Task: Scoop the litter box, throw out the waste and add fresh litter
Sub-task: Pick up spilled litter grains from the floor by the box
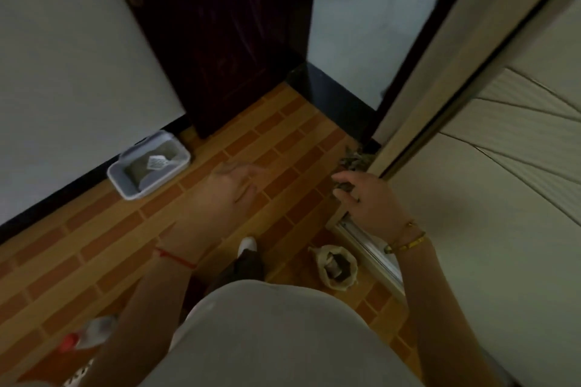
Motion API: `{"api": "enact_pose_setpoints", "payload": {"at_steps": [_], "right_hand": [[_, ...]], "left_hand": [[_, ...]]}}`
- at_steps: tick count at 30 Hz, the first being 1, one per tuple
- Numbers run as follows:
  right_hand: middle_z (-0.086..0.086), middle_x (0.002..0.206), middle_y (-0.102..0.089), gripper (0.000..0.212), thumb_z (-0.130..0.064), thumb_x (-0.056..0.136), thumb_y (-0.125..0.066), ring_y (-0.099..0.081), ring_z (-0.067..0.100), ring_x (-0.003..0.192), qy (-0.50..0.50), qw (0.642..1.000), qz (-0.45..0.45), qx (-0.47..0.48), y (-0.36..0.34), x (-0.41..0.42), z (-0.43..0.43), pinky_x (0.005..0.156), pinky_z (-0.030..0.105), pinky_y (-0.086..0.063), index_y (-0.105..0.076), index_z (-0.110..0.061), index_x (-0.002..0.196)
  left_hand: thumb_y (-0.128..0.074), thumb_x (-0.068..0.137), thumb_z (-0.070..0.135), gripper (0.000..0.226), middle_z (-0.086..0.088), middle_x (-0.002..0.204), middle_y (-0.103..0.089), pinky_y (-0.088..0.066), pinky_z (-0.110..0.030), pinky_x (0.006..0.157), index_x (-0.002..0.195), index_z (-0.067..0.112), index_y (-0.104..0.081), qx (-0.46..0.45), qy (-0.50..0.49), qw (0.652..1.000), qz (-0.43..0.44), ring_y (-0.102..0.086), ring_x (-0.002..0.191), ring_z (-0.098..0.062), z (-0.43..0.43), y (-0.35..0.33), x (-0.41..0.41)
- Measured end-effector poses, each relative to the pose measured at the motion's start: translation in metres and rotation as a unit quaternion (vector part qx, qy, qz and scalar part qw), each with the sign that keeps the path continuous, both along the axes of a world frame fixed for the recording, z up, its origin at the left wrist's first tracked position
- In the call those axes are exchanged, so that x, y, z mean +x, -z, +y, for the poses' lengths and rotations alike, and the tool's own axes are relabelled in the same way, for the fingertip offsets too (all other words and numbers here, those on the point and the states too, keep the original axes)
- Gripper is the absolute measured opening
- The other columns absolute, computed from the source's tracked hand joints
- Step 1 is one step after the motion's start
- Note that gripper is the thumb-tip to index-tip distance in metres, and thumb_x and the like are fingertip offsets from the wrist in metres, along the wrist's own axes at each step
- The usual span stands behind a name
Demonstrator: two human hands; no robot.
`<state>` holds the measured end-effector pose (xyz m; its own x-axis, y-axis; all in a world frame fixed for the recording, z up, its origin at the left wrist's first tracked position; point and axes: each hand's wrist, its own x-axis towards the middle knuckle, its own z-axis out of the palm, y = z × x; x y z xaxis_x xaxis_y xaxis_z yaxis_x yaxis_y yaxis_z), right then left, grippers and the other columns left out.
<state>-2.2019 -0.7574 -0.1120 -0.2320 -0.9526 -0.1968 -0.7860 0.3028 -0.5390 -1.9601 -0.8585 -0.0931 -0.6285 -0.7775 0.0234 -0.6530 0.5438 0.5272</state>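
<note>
Both hands (234, 181) (366, 198) spread open, empty — pale grey litter box (125, 173) against the wall, white slotted scoop (157, 162) on greyish litter.

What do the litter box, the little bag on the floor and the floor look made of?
Litter box: likely plastic, with a smooth, pale, moulded rim.
Bag: apparently coarse cloth or paper, beige, with a soft crumpled rolled-down top.
Floor: wood-look planks, orange-brown, with a slight sheen; possibly laminate or vinyl.

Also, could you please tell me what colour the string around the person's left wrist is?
The thin string on the left wrist is red, seen in the head view.
</note>
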Motion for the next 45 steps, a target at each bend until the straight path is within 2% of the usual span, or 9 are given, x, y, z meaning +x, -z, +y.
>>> {"api": "enact_pose_setpoints", "payload": {"at_steps": [4, 8, 12, 22, 29, 34, 38, 40, 45], "right_hand": [[0.000, 0.131, -0.056, 0.037, -0.030, 0.096, -0.051, -0.048, 0.018, 0.124, -0.080, 0.997, -0.007, 0.010, 0.000, 0.025, -0.035, 0.101, 0.041, -0.044, -0.052, -0.019, 0.132], [-0.004, 0.130, -0.057, 0.037, -0.032, 0.095, -0.052, -0.047, 0.014, 0.125, -0.138, 0.990, 0.003, 0.007, 0.002, 0.057, -0.075, 0.103, 0.036, -0.043, -0.052, -0.022, 0.131], [-0.006, 0.133, -0.053, 0.038, -0.033, 0.096, -0.049, -0.042, 0.013, 0.129, -0.194, 0.981, 0.011, 0.026, 0.005, 0.092, -0.122, 0.106, 0.033, -0.040, -0.049, -0.025, 0.134], [-0.004, 0.135, -0.051, 0.038, -0.033, 0.097, -0.048, -0.043, 0.014, 0.128, -0.267, 0.964, 0.005, 0.021, 0.003, 0.206, -0.256, 0.105, 0.033, -0.040, -0.050, -0.024, 0.133], [-0.006, 0.132, -0.052, 0.037, -0.033, 0.098, -0.046, -0.041, 0.013, 0.128, -0.309, 0.951, 0.001, 0.026, 0.007, 0.282, -0.324, 0.102, 0.030, -0.037, -0.050, -0.023, 0.133], [-0.004, 0.132, -0.052, 0.035, -0.032, 0.098, -0.047, -0.043, 0.015, 0.126, -0.344, 0.938, 0.003, 0.038, 0.012, 0.323, -0.360, 0.096, 0.024, -0.035, -0.051, -0.022, 0.132], [-0.002, 0.131, -0.054, 0.034, -0.031, 0.096, -0.050, -0.046, 0.014, 0.124, -0.375, 0.926, -0.012, 0.035, 0.021, 0.357, -0.392, 0.098, 0.026, -0.039, -0.052, -0.023, 0.130], [-0.001, 0.130, -0.055, 0.034, -0.030, 0.096, -0.051, -0.048, 0.013, 0.120, -0.398, 0.917, -0.013, 0.033, 0.024, 0.375, -0.409, 0.093, 0.021, -0.038, -0.053, -0.021, 0.130], [0.000, 0.126, -0.058, 0.033, -0.027, 0.096, -0.052, -0.052, 0.013, 0.117, -0.450, 0.892, -0.019, 0.032, 0.032, 0.420, -0.459, 0.087, 0.017, -0.038, -0.055, -0.018, 0.128]], "left_hand": [[-0.053, 0.097, 0.020, 0.027, -0.001, 0.115, -0.063, -0.050, -0.034, 0.084, 0.123, 0.022, -0.060, 0.008, -0.056, 0.998, 0.025, -0.057, 0.094, -0.014, -0.004, 0.007, 0.038], [-0.053, 0.097, 0.023, 0.028, -0.004, 0.118, -0.062, -0.050, -0.042, 0.091, 0.124, 0.022, -0.058, 0.009, -0.109, 0.994, 0.026, -0.057, 0.110, -0.024, -0.018, 0.015, 0.074], [-0.054, 0.096, 0.023, 0.028, -0.004, 0.122, -0.063, -0.049, -0.045, 0.093, 0.123, 0.021, -0.060, 0.010, -0.160, 0.987, 0.017, -0.056, 0.115, -0.024, -0.038, 0.018, 0.110], [-0.052, 0.097, 0.023, 0.029, -0.003, 0.127, -0.059, -0.049, -0.036, 0.092, 0.126, 0.019, -0.058, 0.022, -0.238, 0.971, -0.015, -0.054, 0.116, -0.021, -0.120, 0.010, 0.213], [-0.052, 0.097, 0.023, 0.031, -0.004, 0.129, -0.059, -0.048, -0.041, 0.096, 0.127, 0.020, -0.056, 0.020, -0.280, 0.959, -0.038, -0.050, 0.121, -0.023, -0.168, 0.008, 0.282], [-0.048, 0.097, 0.027, 0.033, 0.000, 0.130, -0.057, -0.047, -0.044, 0.098, 0.129, 0.025, -0.053, 0.044, -0.333, 0.941, -0.032, -0.051, 0.120, -0.020, -0.178, 0.013, 0.320], [-0.049, 0.098, 0.024, 0.032, -0.001, 0.129, -0.057, -0.048, -0.045, 0.097, 0.129, 0.022, -0.054, 0.061, -0.381, 0.922, -0.026, -0.052, 0.119, -0.020, -0.183, 0.018, 0.349], [-0.050, 0.098, 0.023, 0.032, -0.002, 0.129, -0.058, -0.047, -0.044, 0.098, 0.129, 0.020, -0.055, 0.066, -0.401, 0.914, -0.020, -0.053, 0.119, -0.020, -0.189, 0.021, 0.362], [-0.048, 0.098, 0.024, 0.034, -0.001, 0.133, -0.056, -0.043, -0.046, 0.104, 0.131, 0.021, -0.053, 0.088, -0.454, 0.887, -0.020, -0.049, 0.125, -0.021, -0.217, 0.034, 0.390]]}}
